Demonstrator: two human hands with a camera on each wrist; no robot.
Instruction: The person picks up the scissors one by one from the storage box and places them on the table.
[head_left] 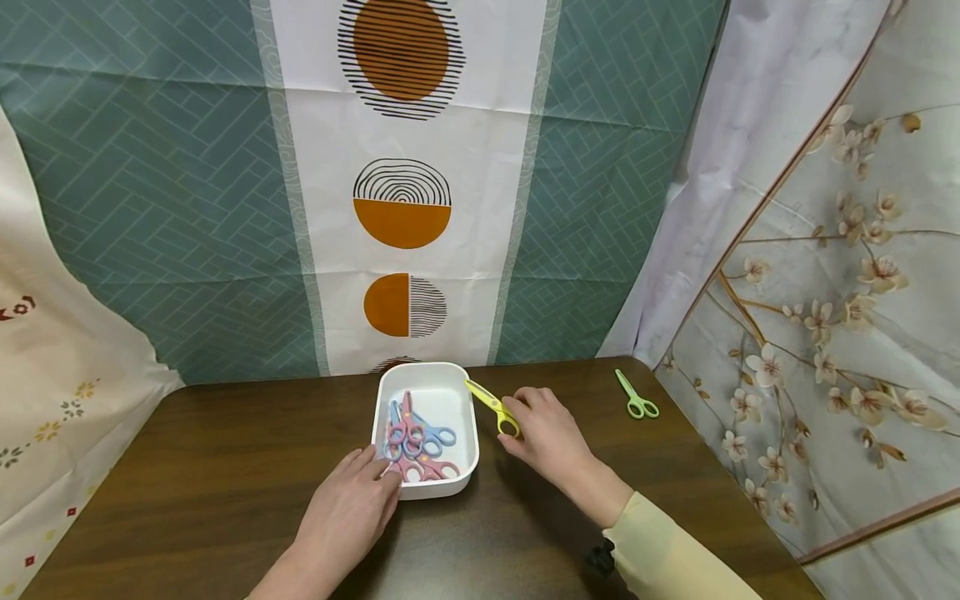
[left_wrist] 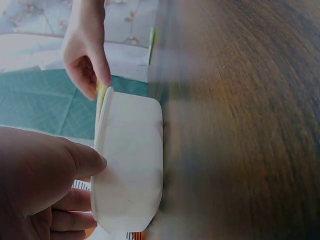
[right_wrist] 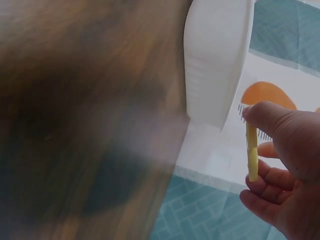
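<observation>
A white plastic tray [head_left: 462,476] on the table holds several pink and blue children's scissors [head_left: 406,431], piled toward its left and front. My left hand [head_left: 347,507] grips the tray's front left corner; in the left wrist view its thumb [left_wrist: 90,159] lies against the rim. Just right of the tray, my right hand [head_left: 546,436] pinches yellow scissors [head_left: 486,396] by the handle. Their blades point toward the tray's far right rim. From the right wrist view, the yellow handle [right_wrist: 252,155] appears edge-on between thumb and fingers.
Green scissors [head_left: 636,400] lie alone at the table's far right. Behind the brown wooden table [head_left: 247,450] hangs a green and white patterned cloth [head_left: 405,267]. Floral curtains [head_left: 810,350] flank the right side, and a cream cloth [head_left: 60,358] hangs at the left.
</observation>
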